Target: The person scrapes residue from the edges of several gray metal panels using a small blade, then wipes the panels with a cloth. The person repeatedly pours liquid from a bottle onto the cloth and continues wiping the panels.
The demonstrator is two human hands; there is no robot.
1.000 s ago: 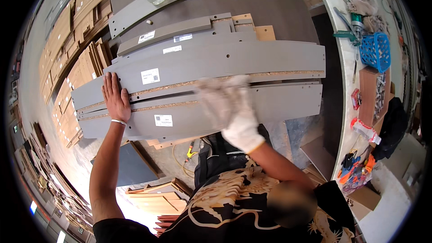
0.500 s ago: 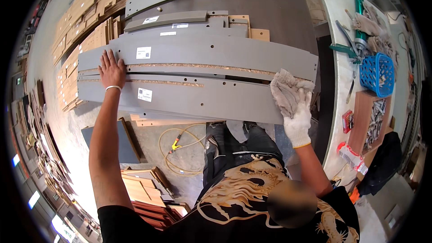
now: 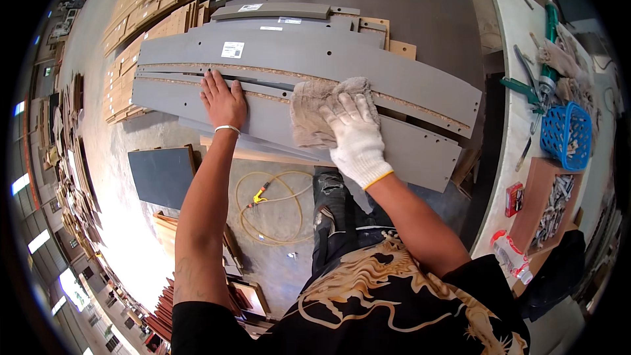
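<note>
Two long grey panels with gently curved edges lie side by side: a far panel (image 3: 289, 52) with a white label and a near panel (image 3: 411, 151). Each shows a strip of raw chipboard along its length. My bare left hand (image 3: 223, 100) rests flat on the near panel, fingers apart. My right hand (image 3: 355, 135), in a white knit glove, presses a grey-brown cloth (image 3: 312, 112) onto the near panel. The cloth spreads left of the glove and reaches over the gap to the far panel's edge. Part of the near panel is hidden beneath my hands and the cloth.
More grey boards (image 3: 273, 10) lie beyond the panels. On the right, a white bench (image 3: 496, 118) bears pliers (image 3: 524, 62), a green caulking gun (image 3: 549, 69), a blue basket (image 3: 565, 135) and a hardware box (image 3: 536, 187). A yellow hose (image 3: 240, 213) coils on the floor.
My right hand has slid left with the cloth, from the panels' right end to near their middle. My left hand has shifted right and now lies on the near panel. The view has also shifted.
</note>
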